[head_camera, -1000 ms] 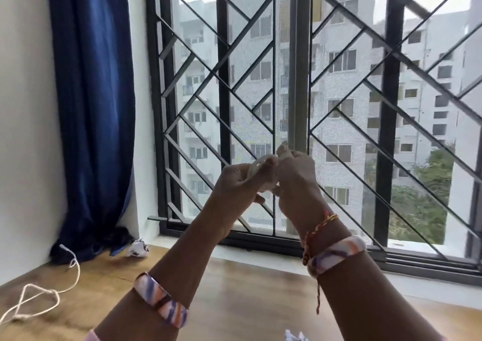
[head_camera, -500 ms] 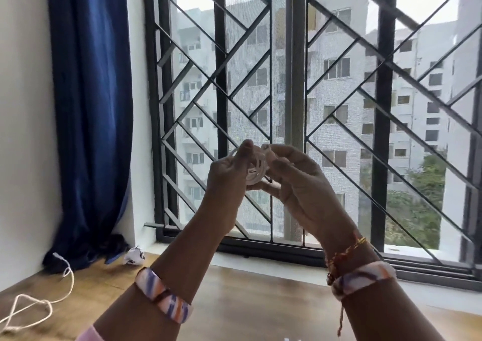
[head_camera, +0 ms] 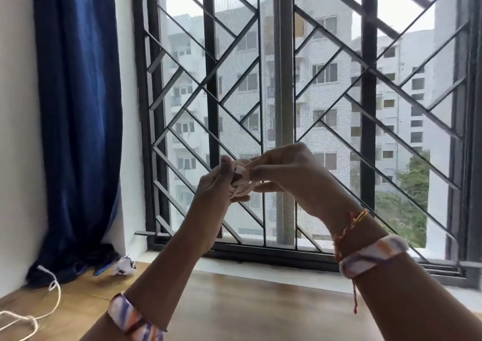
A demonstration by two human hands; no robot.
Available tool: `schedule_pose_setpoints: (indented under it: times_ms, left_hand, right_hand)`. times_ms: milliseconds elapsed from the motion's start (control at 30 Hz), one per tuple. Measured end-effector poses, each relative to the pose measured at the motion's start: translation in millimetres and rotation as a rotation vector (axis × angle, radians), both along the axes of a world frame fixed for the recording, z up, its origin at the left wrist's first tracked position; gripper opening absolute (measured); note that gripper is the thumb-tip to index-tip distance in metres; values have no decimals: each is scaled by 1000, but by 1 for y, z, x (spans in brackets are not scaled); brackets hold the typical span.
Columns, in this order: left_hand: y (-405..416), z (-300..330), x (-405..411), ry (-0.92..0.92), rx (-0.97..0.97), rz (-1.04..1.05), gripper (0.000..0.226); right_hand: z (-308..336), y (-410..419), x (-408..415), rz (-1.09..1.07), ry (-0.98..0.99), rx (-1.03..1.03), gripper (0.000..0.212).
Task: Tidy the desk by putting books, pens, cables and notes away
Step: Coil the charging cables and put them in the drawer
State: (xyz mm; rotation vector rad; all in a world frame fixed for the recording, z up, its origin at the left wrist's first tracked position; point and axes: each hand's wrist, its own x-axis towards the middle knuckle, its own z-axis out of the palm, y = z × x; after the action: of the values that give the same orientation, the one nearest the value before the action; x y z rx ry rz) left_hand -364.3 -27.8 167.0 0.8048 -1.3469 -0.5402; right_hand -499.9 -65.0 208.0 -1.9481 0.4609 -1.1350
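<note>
A small coil of white cable (head_camera: pixel 243 184) is held between both hands, raised in front of the window grille (head_camera: pixel 260 100). The left hand (head_camera: pixel 216 186) is curled round the coil from the left, its thumb up against the loops, and the loops are kept together by it. The right hand (head_camera: pixel 284 176) is closed in from the other side, and a short white end, apparently the plug or tail, is pinched between its fingertips (head_camera: pixel 251 175) at the top of the coil.

The step in hand is judged to be the finishing of the winding: the loose end is being tucked or wrapped so that the bundle holds. For the next move a firm hold on the loops would be needed while the tail is passed through or round them; after that, a place to stow the bundle would have to be found.

The coil looks tight, compact and pale, with several turns visible below the thumb. A second white cord (head_camera: pixel 39 312) lies loose on the wooden desk (head_camera: pixel 247 309) at far left, and a crumpled paper (head_camera: pixel 125 265) by the blue curtain (head_camera: pixel 78 106).
</note>
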Motion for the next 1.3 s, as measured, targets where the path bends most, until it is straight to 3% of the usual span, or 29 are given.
schedule_pose_setpoints:
  times_ms: [167, 367, 433, 533, 667, 800, 867, 1033, 1200, 1300]
  left_hand:
    - [6, 3, 8, -188, 29, 99, 27]
    - [2, 11, 16, -156, 82, 242, 9]
    - [0, 12, 16, -106, 104, 229, 13]
    - [-5, 10, 15, -82, 107, 257, 19]
    - [-12, 8, 12, -277, -28, 567, 18]
    - [-8, 5, 13, -420, -135, 727, 21]
    - [-5, 6, 14, -465, -183, 767, 19]
    - [4, 14, 15, -527, -177, 679, 22]
    - [11, 13, 16, -470, -108, 488, 28]
    - [12, 10, 22, -432, -101, 384, 26]
  right_hand:
    - [-1, 0, 8, -190, 7, -123, 10]
    - [-10, -9, 26, -377, 83, -465, 6]
    - [-11, -8, 26, -348, 66, -418, 8]
    - [-7, -7, 26, -248, -48, -179, 20]
    - [-8, -9, 30, -191, -71, 58, 29]
    - [-7, -8, 30, -124, 76, 73, 6]
    - [-3, -6, 29, -92, 87, 47, 7]
    - [-2, -8, 39, -219, -33, -69, 24]
    - [-4, -12, 49, -436, -19, -299, 28]
    - [-6, -9, 55, -504, -15, -346, 20]
